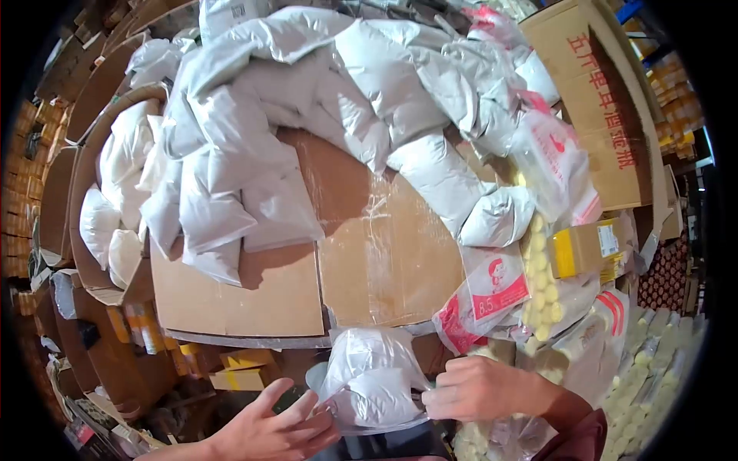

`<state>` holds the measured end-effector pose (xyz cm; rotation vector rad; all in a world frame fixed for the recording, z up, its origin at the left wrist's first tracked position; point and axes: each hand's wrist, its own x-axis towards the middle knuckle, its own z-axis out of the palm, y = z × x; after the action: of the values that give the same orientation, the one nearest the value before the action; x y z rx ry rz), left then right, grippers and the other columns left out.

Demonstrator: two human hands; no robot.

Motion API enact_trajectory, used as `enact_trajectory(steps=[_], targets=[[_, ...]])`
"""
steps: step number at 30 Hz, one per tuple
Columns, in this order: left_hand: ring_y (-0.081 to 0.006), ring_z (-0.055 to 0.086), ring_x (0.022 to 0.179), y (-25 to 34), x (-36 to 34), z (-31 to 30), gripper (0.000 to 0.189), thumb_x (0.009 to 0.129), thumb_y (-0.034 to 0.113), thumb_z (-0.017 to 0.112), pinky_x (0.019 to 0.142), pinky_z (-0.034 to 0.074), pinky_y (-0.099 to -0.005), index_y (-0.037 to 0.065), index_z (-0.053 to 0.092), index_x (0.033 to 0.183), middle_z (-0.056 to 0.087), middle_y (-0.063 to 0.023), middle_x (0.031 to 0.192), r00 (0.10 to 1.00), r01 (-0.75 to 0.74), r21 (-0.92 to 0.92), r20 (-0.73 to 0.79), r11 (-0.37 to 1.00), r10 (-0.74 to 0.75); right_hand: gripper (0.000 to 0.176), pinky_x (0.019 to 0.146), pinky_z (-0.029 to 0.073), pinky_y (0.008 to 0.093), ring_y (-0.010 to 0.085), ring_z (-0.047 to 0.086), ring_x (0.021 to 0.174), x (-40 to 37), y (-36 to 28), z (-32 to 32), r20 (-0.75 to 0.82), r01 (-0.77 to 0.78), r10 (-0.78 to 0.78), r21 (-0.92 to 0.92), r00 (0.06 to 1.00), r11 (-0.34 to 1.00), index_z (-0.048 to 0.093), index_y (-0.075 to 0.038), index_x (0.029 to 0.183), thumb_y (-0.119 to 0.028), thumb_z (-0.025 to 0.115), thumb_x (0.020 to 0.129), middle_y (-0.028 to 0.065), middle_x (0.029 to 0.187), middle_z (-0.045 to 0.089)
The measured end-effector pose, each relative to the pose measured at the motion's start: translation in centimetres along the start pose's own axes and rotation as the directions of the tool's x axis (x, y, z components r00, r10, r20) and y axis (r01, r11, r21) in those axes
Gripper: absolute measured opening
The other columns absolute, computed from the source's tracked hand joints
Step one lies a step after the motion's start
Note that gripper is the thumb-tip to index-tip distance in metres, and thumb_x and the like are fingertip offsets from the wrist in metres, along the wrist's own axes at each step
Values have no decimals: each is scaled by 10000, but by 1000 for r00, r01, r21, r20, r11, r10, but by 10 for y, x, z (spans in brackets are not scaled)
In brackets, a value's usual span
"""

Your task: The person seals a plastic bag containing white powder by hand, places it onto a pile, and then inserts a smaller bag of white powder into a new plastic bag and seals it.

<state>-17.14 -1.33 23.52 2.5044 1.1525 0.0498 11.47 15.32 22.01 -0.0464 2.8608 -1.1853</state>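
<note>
In front of me, at the table's near edge, a clear plastic bag surrounds white packed pouches. My right hand is closed, pinching the bag's right edge between thumb and curled fingers. On the other side, my left hand has its fingertips at the bag's left edge, which looks drawn out towards them. Its index finger stands apart from the others, and its thumb is mostly hidden. Beyond the bag, a large heap of white pouches curves over the cardboard-covered table.
A round container with white pouches stands left. At right are a red-and-white printed bag, pale yellow round pieces, a yellow-taped box and a large carton. Small boxes sit below the table's front edge.
</note>
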Motion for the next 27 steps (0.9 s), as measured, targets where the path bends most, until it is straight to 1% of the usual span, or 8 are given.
enact_trajectory(steps=[3,4,9,12,14,21,24,27], targets=[[-193,546,895,4,6,-26,204,716,178,687,712,491,-326,169,638,913,576,-29,975,979,-88,130,-174,988,110,100,601,441,282,146,547,759,-2,-16,-27,7,18,-18,-53,1000,998,530,-118,842,-151,580,762,-1,858,509],[-205,483,1024,4,0,-31,270,775,247,620,893,436,-406,174,642,1034,568,31,1049,987,-102,117,-110,988,115,93,601,444,282,151,547,753,-1,-22,-36,2,22,-22,-191,1000,981,530,-121,840,-149,576,764,2,848,506],[-184,511,984,-12,12,-51,285,750,211,628,846,440,-352,145,631,1027,578,1,1017,983,-69,255,-149,964,110,73,601,457,288,167,549,739,7,-28,-50,-125,-13,-51,-466,991,885,538,-134,839,-142,560,769,9,818,513],[-219,538,987,-45,27,0,236,789,142,597,854,442,-348,117,602,1024,576,-31,980,989,49,137,-146,989,-29,81,608,496,352,220,588,723,9,28,5,-260,-85,-19,-384,965,920,541,-111,856,-103,552,776,45,814,525],[-255,555,982,-59,42,49,258,786,90,580,870,454,-359,94,565,1043,568,-76,969,999,50,71,-20,996,-48,98,624,520,393,257,619,759,18,64,58,-161,-60,3,-350,987,935,537,-100,872,-65,546,781,87,851,552],[-301,595,885,-54,48,58,209,825,105,607,789,480,-398,98,624,1034,594,-115,915,958,233,-144,-138,962,-253,109,680,521,425,337,606,792,11,40,54,-406,-212,101,-238,908,948,586,-65,866,-77,583,758,126,867,580],[-370,599,795,-22,61,49,127,808,189,645,706,490,-449,63,654,830,604,-165,824,797,397,-512,-220,762,-563,116,699,513,460,384,597,762,17,30,59,-501,-391,381,90,777,916,604,-33,797,-140,604,751,165,817,595],[-408,602,724,-12,80,80,243,747,262,712,651,488,-475,33,632,732,616,-209,776,591,580,-512,-271,634,-760,182,706,516,481,413,618,757,36,31,84,-541,-609,600,191,590,770,626,-7,737,-189,621,755,225,788,619]])
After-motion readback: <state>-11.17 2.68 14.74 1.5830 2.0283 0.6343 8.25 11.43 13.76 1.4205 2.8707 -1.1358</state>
